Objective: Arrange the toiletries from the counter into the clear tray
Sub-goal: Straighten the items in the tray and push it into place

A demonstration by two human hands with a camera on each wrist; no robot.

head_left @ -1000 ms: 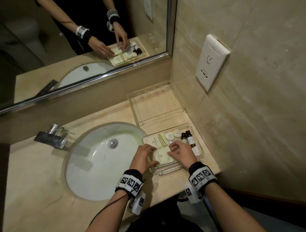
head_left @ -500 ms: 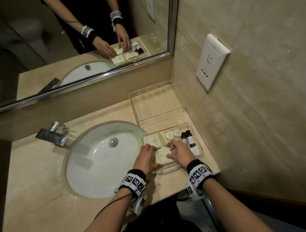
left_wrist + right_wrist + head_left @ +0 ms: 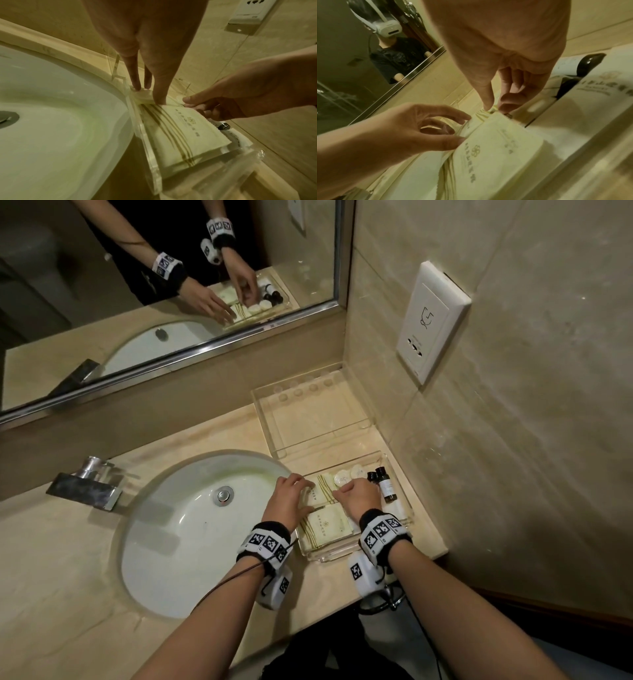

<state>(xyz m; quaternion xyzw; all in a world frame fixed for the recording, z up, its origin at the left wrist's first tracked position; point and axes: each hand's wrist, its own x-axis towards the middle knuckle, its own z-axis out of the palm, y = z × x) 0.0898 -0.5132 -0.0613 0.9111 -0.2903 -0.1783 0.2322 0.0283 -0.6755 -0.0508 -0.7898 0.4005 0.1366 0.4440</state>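
Observation:
A clear tray [image 3: 329, 556] sits on the counter to the right of the sink. It holds two cream packets, two round white caps [image 3: 342, 478] and two dark bottles [image 3: 385, 487]. The near packet [image 3: 327, 525] lies flat and untouched. My left hand [image 3: 298, 487] presses straight fingers [image 3: 137, 86] on the far packet [image 3: 322, 491] at the tray's left wall [image 3: 150, 155]. My right hand [image 3: 352, 491] pinches that packet's right edge between thumb [image 3: 188, 100] and curled fingers. In the right wrist view the near packet [image 3: 496, 155] fills the foreground.
A white sink [image 3: 191, 525] with a metal faucet [image 3: 89, 484] lies to the left. A second clear tray [image 3: 308, 422] stands behind, in the corner. A wall socket [image 3: 431, 320] is on the right wall, a mirror [image 3: 137, 285] behind. The counter's front edge runs just below the tray.
Both hands have left the near packet and moved farther into the tray, onto the far packet. The near packet now lies uncovered.

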